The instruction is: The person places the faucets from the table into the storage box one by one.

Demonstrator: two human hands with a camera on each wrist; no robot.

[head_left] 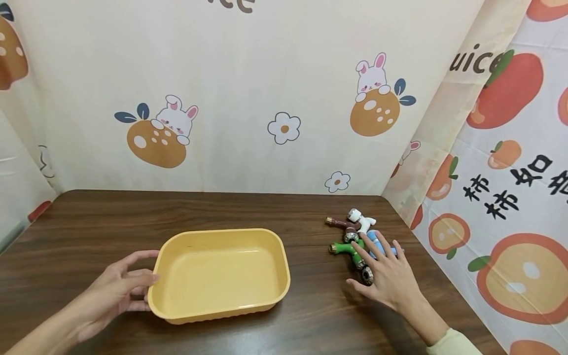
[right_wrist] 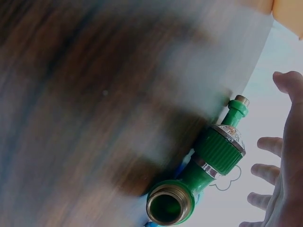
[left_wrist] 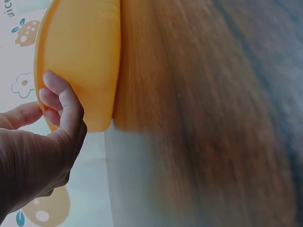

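A yellow plastic tray [head_left: 217, 276] sits on the table, with nothing inside. My left hand [head_left: 122, 286] holds its left end. In the left wrist view the thumb and bent fingers of the left hand [left_wrist: 57, 123] meet at the tray's rim [left_wrist: 40, 71]. To the right lies a cluster of plastic taps: a brown tap [head_left: 343, 224], a white tap [head_left: 365, 222], a green tap [head_left: 348, 248] and a blue tap [head_left: 376, 241]. Over this cluster my right hand [head_left: 388, 276] spreads its fingers, partly hiding the blue tap. The right wrist view shows the green tap [right_wrist: 220, 146] apart from the fingers.
Dark wood-grain table [head_left: 111, 217] lies under everything. Printed curtains [head_left: 239, 98] hang behind it, and another printed curtain [head_left: 488, 212] borders the right edge close to the taps.
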